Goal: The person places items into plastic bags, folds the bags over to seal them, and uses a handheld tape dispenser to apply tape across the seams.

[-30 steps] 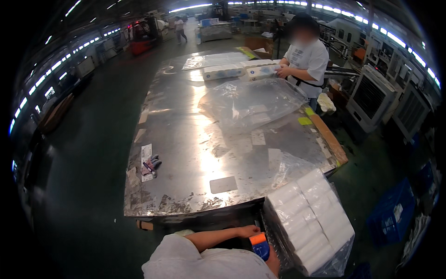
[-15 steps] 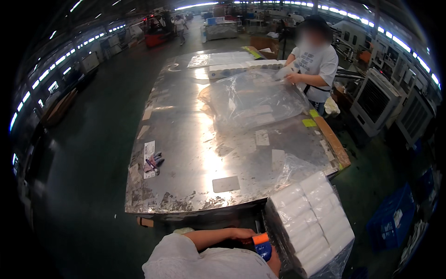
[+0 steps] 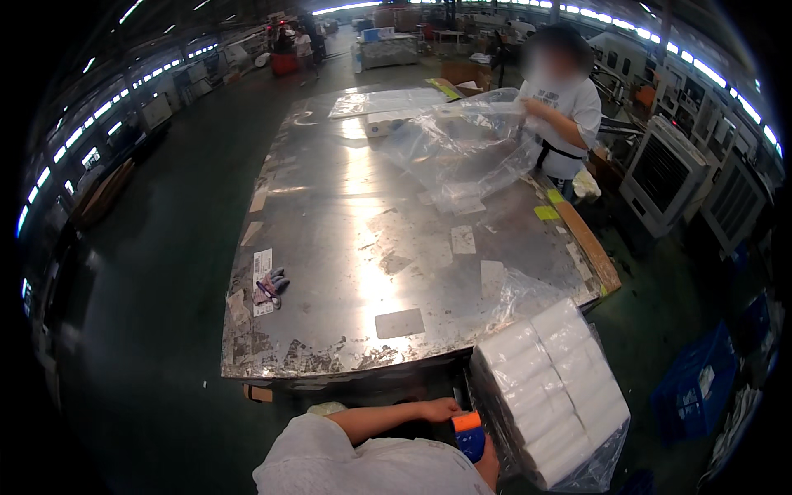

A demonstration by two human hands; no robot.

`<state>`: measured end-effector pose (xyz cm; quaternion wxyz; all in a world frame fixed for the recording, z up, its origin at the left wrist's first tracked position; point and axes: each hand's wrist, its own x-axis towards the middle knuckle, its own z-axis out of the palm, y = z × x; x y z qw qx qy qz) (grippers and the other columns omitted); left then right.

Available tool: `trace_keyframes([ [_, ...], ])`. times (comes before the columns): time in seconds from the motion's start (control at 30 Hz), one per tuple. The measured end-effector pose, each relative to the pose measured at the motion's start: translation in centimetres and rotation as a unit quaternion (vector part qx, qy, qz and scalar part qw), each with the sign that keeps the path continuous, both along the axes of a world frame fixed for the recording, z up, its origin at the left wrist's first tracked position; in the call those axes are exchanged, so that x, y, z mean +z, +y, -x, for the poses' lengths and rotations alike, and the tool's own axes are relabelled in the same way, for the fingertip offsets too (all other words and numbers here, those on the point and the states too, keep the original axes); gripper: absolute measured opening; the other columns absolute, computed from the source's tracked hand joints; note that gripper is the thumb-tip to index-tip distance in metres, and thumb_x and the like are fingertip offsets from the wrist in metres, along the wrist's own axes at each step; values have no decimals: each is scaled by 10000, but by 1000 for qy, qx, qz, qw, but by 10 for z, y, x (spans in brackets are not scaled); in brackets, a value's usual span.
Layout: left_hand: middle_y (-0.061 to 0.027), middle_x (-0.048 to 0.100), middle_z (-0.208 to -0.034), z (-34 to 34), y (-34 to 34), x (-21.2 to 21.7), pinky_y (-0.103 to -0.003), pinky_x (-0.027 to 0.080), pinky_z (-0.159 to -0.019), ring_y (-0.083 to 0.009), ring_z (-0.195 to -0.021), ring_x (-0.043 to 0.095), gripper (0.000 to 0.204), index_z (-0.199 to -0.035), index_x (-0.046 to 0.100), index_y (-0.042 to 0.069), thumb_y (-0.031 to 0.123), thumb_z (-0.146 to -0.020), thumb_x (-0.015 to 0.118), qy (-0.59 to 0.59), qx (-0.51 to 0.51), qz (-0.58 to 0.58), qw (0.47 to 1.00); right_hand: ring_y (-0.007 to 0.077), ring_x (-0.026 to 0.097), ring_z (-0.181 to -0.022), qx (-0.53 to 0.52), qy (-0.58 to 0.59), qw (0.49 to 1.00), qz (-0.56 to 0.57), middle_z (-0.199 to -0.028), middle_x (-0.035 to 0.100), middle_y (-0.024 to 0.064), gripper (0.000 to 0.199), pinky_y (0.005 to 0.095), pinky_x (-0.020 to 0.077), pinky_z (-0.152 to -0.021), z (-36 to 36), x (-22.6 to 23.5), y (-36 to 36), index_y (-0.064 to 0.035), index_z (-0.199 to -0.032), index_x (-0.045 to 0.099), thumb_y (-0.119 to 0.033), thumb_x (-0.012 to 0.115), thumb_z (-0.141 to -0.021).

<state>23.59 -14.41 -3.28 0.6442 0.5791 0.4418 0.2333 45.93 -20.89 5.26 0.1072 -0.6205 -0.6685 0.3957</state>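
Observation:
At the lower edge, my right hand [image 3: 488, 465] is wrapped around a blue-and-orange object [image 3: 469, 437]; its kind is unclear. Its orange end points up, toward my other hand. My left hand [image 3: 443, 409] reaches across from the left with curled fingers, close to the side of a large pack of white rolls [image 3: 554, 388]. Whatever lies in those fingers, if anything, is too small to make out. Clear plastic film wraps the pack, with a loose crumpled end [image 3: 520, 297] lying on the metal table's corner.
A big worn metal table [image 3: 330, 214] fills the middle. A glove [image 3: 272, 287] rests on a white label sheet near its left edge. At the far right a co-worker [image 3: 561, 107] handles a clear plastic bag [image 3: 462, 157]. Blue crates [image 3: 695, 384] stand on the floor to the right.
The co-worker has raised and pulled the clear plastic bag, which now bunches up near their body. My left hand has shifted slightly, and the blue-and-orange object has barely moved.

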Motion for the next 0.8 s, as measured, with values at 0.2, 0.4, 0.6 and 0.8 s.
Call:
trace_keyframes([
  [0.2, -141, 601, -659, -1, 5, 31, -353, 445, -627, -157, -632, 538, 462, -822, 618, -46, 383, -915, 476, 81, -23, -28, 996, 359, 485, -1142, -15, 6, 1000, 25, -1236, 491, 216, 938, 398, 397, -931, -2, 0, 0, -74, -1352, 323, -334, 794, -584],
  [0.4, -175, 606, -684, -5, 5, 37, -361, 450, -623, -186, -631, 564, 483, -826, 625, -38, 412, -912, 471, 115, -18, -29, 993, 345, 515, -1110, -40, 14, 998, 37, -1226, 501, 212, 927, 386, 406, -913, 3, 21, -1, -66, -1332, 346, -361, 804, -582],
  [0.6, -190, 591, -665, -11, 7, 66, -368, 446, -597, -246, -594, 567, 500, -776, 626, -29, 432, -901, 479, 126, 7, -30, 992, 320, 558, -1039, -75, 60, 995, -35, -1128, 557, 209, 887, 365, 432, -868, 14, 40, -5, -51, -1289, 392, -360, 825, -580],
  [0.8, -206, 589, -669, -19, 20, 95, -396, 449, -588, -335, -614, 572, 525, -728, 620, -20, 452, -897, 461, 158, -19, -106, 982, 235, 571, -945, -132, 168, 977, 6, -1060, 573, 170, 828, 336, 441, -836, 20, 64, -7, -44, -1252, 406, -260, 837, -578],
])
